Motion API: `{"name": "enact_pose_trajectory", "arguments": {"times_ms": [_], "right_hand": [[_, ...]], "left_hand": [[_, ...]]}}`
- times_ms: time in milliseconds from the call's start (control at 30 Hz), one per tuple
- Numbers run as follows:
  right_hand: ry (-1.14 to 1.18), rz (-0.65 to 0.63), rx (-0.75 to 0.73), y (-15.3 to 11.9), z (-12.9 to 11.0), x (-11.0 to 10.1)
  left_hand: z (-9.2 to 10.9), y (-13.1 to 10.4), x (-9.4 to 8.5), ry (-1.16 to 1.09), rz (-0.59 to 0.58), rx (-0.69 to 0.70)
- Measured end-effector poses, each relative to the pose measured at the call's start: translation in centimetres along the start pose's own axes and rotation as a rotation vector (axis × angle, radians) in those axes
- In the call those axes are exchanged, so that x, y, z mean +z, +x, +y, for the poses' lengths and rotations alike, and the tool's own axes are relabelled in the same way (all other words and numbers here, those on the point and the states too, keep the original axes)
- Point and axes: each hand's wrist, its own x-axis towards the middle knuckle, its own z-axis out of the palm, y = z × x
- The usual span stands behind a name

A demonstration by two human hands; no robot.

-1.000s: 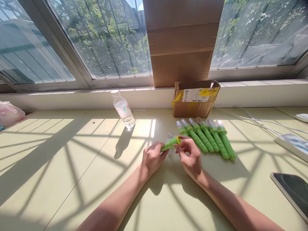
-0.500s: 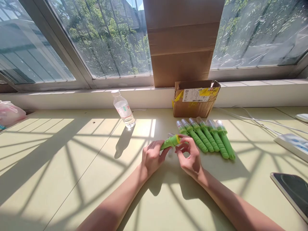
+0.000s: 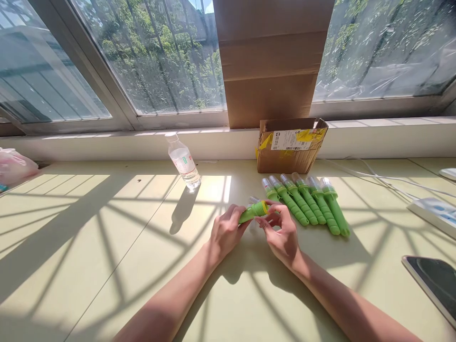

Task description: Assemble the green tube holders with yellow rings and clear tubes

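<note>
My left hand [image 3: 228, 229] is wrapped round the lower part of a green handle [image 3: 253, 212], which lies slanted with its yellow-ringed end toward the right. My right hand [image 3: 284, 232] has its fingers curled at that yellow end, with fingertips against it; whether they pinch anything small is hidden. Clear plastic pieces [image 3: 254, 199] show just behind and below the handle. To the right of it several green sticks with clear caps [image 3: 295, 204] lie side by side on the table.
An open cardboard box [image 3: 289, 159] stands behind the sticks by the sill. A water bottle [image 3: 184, 164] stands at the back left, a pink bag [image 3: 16, 166] at the far left. On the right are a phone [image 3: 432, 280], a power strip [image 3: 432, 213] and white cables [image 3: 377, 178].
The handle has turned slightly in my left hand. My right fingers have shifted a little at its yellow end, the thumb lifting closer to it.
</note>
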Motion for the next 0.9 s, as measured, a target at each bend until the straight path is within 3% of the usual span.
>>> {"name": "enact_pose_trajectory", "arguments": {"times_ms": [333, 900], "right_hand": [[-0.038, 0.018, -0.025, 0.11, -0.11, -0.12], [-0.028, 0.03, -0.039, -0.11, 0.15, 0.23]], "left_hand": [[0.42, 0.26, -0.52, -0.013, 0.094, 0.077], [0.49, 0.02, -0.27, -0.012, 0.07, 0.079]]}}
